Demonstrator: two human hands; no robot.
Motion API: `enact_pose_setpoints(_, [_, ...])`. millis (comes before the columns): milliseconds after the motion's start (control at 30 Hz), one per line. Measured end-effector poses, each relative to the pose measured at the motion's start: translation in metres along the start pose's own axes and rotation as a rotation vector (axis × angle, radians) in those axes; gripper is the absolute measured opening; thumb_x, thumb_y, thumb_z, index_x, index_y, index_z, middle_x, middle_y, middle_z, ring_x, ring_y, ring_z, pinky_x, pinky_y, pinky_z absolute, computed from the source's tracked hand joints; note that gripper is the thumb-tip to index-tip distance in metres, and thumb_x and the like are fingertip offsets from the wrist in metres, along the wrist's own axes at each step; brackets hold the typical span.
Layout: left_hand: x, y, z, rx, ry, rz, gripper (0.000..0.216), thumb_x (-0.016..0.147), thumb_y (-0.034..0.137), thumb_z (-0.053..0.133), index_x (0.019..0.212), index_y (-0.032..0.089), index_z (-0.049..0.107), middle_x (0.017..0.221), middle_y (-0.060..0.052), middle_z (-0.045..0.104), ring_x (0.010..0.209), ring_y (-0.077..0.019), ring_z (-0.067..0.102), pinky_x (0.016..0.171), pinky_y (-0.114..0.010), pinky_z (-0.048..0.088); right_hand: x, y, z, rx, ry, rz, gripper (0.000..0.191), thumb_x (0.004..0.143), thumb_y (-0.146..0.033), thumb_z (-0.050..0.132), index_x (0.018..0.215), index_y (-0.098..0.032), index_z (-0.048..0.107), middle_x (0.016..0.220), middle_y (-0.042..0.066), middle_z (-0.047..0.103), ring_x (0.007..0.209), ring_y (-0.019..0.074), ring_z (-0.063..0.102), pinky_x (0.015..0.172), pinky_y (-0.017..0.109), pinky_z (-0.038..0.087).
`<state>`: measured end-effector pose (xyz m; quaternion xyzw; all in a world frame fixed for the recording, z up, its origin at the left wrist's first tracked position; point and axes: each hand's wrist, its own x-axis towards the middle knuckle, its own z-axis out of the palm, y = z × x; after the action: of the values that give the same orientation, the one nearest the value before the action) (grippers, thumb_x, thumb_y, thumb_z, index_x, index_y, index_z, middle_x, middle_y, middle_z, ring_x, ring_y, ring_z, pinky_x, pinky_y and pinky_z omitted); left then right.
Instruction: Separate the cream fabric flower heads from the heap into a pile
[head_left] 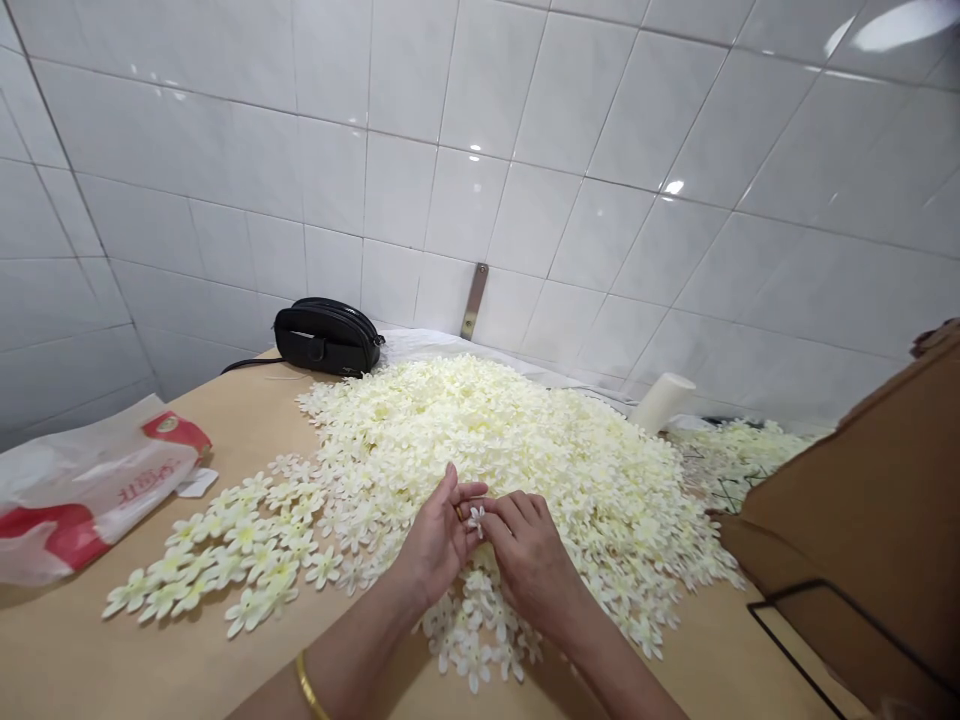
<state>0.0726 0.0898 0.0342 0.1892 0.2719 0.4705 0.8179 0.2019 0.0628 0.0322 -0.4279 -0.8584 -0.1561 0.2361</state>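
R grip [517, 530] pinching flower [476, 519], L grip [448, 530] unclear; pile [487, 420] ahead, blk bag [326, 340] beyond, cardboard [862, 500] R.

No legible text found. Red-and-white plastic bag [82, 470]: red lettering [154, 482] on its white panel, slanted and too blurred to read; pale round emblem [171, 424] on its red band, content indistinct.

Table [90, 670]: light brown top. Centre: large heap of pale flowers [480, 430], spreading toward the near edge. Left of the heap: a looser flat patch of flowers [240, 545]. Far left: a red-and-white plastic bag [105, 490], a small white card [197, 483] just beside it. Behind the heap, at left: a black bag [326, 337]. Right side: a brown cardboard piece [855, 530].
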Motion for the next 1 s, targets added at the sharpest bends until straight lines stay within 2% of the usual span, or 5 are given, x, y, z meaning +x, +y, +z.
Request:
enact_pose_setpoints(167, [0.001,0.001,-0.001,0.008,0.004,0.007,0.041,0.077,0.049,0.048,0.081,0.01,0.058,0.07,-0.006,0.059,0.057,-0.0106,0.054,0.059,-0.022,0.045,-0.001,0.004,-0.004,0.005,-0.098,-0.014,0.035,0.066,0.001,0.043,0.096,-0.014,0.055,0.102,0.009,0.055,0.086,0.0206,0.044,0.073,0.035,0.034])
enact_pose_setpoints(433, [0.002,0.0,0.001,0.013,0.002,-0.005,0.04,0.08,0.048,0.044,0.078,0.01,0.057,0.068,-0.008,0.061,0.062,-0.0137,0.058,0.064,-0.026,0.048,0.002,0.008,-0.007,0.13,-0.031,0.127,0.018,0.074,-0.003,0.043,0.079,-0.015,0.055,0.08,0.006,0.055,0.077,0.0183,0.046,0.068,0.032,0.035])
enact_pose_setpoints(633, [0.003,-0.004,-0.003,0.292,0.073,0.054,0.032,0.08,0.041,0.047,0.073,0.011,0.056,0.062,-0.006,0.061,0.045,-0.0096,0.054,0.039,-0.018,0.036,0.044,0.024,-0.016,0.393,0.113,0.318,0.014,0.079,-0.011,0.045,0.072,-0.019,0.053,0.076,0.002,0.057,0.077,0.0165,0.048,0.069,0.03,0.038])
enact_pose_setpoints(833, [0.003,-0.006,-0.002,0.398,0.043,0.104,0.029,0.071,0.04,0.058,0.067,0.011,0.055,0.055,-0.002,0.059,0.036,-0.005,0.046,0.032,-0.015,0.024,0.087,0.047,0.01,0.257,0.157,0.403,0.012,0.073,-0.014,0.051,0.065,-0.02,0.058,0.077,0.004,0.058,0.081,0.0215,0.045,0.071,0.036,0.035])
enact_pose_setpoints(1000, [0.005,-0.003,-0.004,0.379,0.053,0.157,0.024,0.071,0.034,0.058,0.066,0.011,0.055,0.054,-0.003,0.058,0.036,-0.0054,0.045,0.032,-0.016,0.023,0.079,0.044,0.002,0.119,0.257,0.479,0.019,0.074,-0.01,0.046,0.085,-0.017,0.06,0.089,0.011,0.057,0.09,0.0268,0.038,0.072,0.041,0.03])
